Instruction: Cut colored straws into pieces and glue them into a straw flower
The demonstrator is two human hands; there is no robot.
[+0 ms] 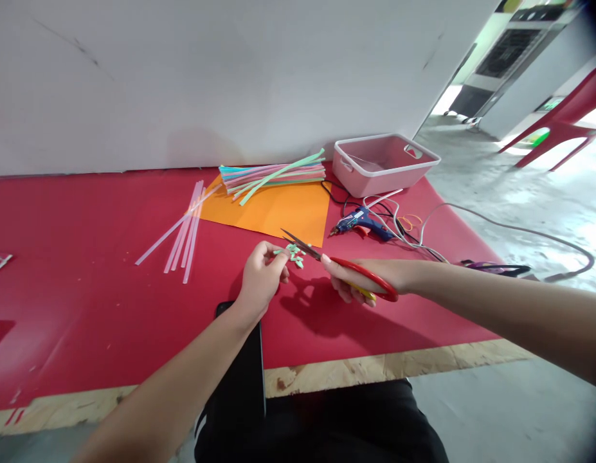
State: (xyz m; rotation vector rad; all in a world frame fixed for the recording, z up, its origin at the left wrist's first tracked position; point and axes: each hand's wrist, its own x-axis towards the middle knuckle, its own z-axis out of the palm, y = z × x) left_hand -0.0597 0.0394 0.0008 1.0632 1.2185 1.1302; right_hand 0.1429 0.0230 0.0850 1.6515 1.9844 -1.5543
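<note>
My right hand (pixel 348 280) is wrapped round a pair of scissors (pixel 362 275) with one red and one yellow handle. Their dark blades point up and left, over a little heap of pale green cut pieces (pixel 296 257) on the red table. Just left of the heap, my left hand (pixel 263 270) is closed in a pinch, with a small pale green piece (pixel 277 252) at its fingertips. The blade tips are close to these fingers but apart from them. A black phone-like slab (pixel 240 379) lies under my left wrist, jutting past the table's front edge.
Pink strips (pixel 184 235) lie left on the red table (pixel 85 283). A bundle of coloured strips (pixel 273 177) rests on an orange sheet (pixel 283 212) by the wall. Right of it are a blue glue gun (pixel 360 222), tangled cords and a pink basket (pixel 387 151).
</note>
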